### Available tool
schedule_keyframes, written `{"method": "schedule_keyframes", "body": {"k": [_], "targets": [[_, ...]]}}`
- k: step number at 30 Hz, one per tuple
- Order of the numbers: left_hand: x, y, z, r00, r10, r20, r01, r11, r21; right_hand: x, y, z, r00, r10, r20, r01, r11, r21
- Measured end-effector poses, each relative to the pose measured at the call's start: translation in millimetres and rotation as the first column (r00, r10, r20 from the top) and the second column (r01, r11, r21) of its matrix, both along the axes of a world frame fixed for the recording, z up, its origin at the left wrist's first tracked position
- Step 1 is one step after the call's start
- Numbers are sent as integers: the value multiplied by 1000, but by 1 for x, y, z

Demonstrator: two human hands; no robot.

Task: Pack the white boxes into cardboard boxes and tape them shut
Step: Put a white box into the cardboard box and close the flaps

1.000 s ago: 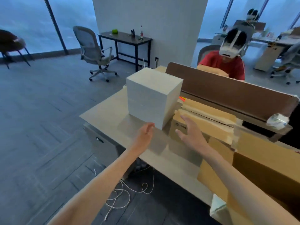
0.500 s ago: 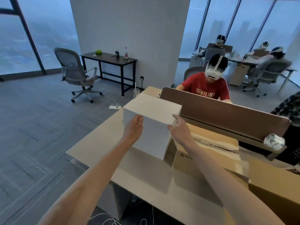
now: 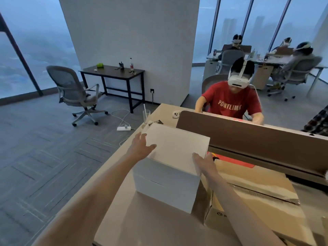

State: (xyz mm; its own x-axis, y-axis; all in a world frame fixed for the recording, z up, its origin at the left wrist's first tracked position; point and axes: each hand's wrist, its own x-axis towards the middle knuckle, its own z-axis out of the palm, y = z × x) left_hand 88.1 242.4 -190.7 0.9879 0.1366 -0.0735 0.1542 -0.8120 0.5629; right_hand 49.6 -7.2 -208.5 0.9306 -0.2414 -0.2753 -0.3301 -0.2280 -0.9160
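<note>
A large white box (image 3: 172, 167) stands on the beige desk (image 3: 145, 224) in the head view. My left hand (image 3: 141, 146) lies at the box's upper left edge, thumb on the top face and fingers down the left side. My right hand (image 3: 204, 161) touches the top's right edge with fingers stretched out. To the right of the white box sits a taped cardboard box (image 3: 255, 197), touching or nearly touching it.
A brown divider panel (image 3: 248, 137) runs behind the boxes, with a person in a red shirt (image 3: 230, 102) seated beyond it. A glass with a straw (image 3: 145, 116) stands at the desk's far corner. An office chair (image 3: 76, 95) and dark table (image 3: 113, 71) stand on the left.
Both hands have risen from the desk front to the white box's top edges. The camera moved closer and higher, so the box top now shows.
</note>
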Motion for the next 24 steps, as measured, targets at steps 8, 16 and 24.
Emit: {"method": "schedule_keyframes", "body": {"k": [8,16,24], "targets": [[75,22,-9,985,-101,-141,73,980,-186,31,2,-30,990,-122,65,113,985,129],[70,37,-19,908,-272,-319,-9,749,-662,48,-2,-50,985,-174,16,152,901,405],[53,33,-8,898,-196,-393,-155,697,-701,55,-12,-64,997,-38,71,-5,849,529]]}}
